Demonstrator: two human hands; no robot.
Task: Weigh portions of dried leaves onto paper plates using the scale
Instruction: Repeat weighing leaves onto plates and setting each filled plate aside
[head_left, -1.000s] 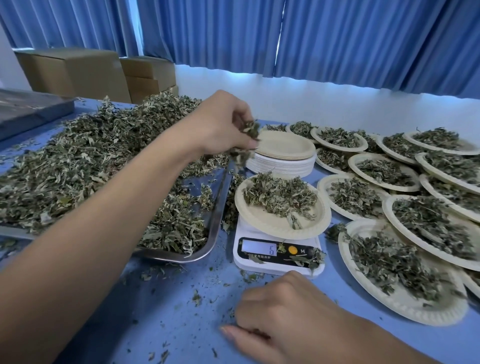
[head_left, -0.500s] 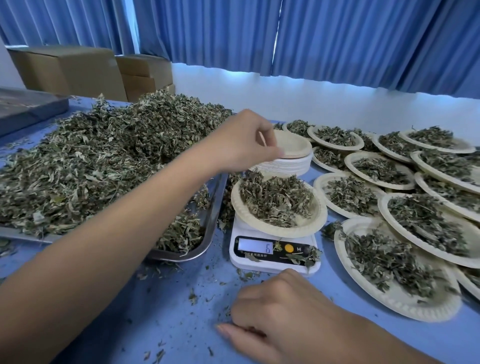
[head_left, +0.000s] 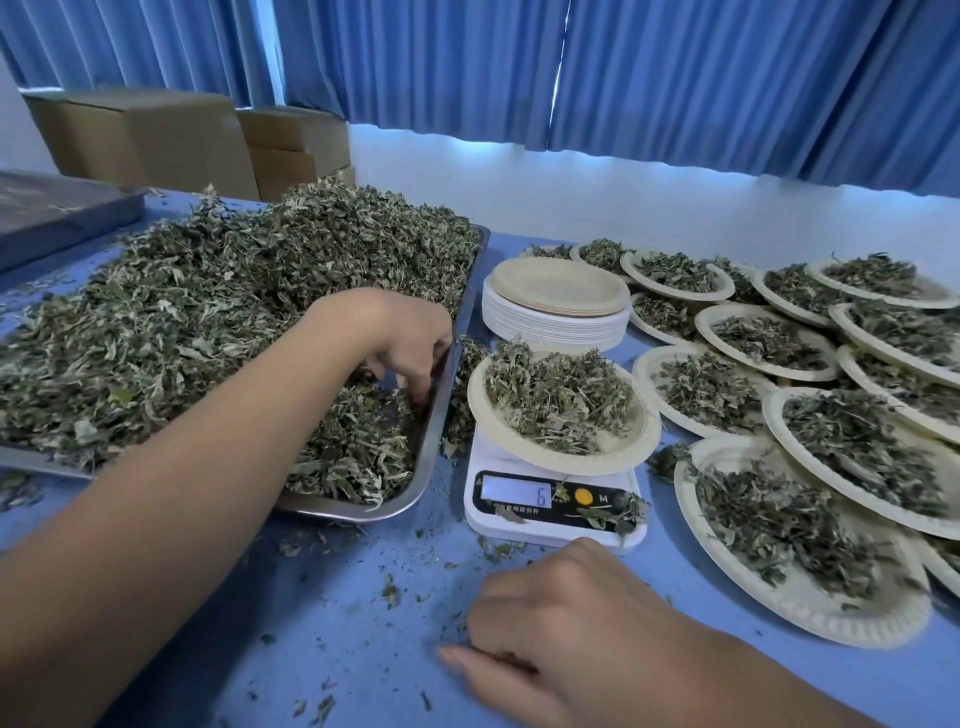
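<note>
A white digital scale stands mid-table and its display reads 6. On it sits a paper plate with a portion of dried leaves. To its left, a metal tray holds a big heap of dried leaves. My left hand reaches down into the tray's near right corner, its curled fingers closing on leaves there. Just in front of the scale, my right hand rests on the blue table with fingers loosely curled and nothing held in it.
A stack of empty paper plates stands behind the scale. Several filled plates overlap along the right side. Cardboard boxes and a dark flat sheet lie at the far left. Leaf crumbs are scattered over the table front.
My left hand has moved from above the plate on the scale, left and down into the tray's leaves. The right hand has stayed put.
</note>
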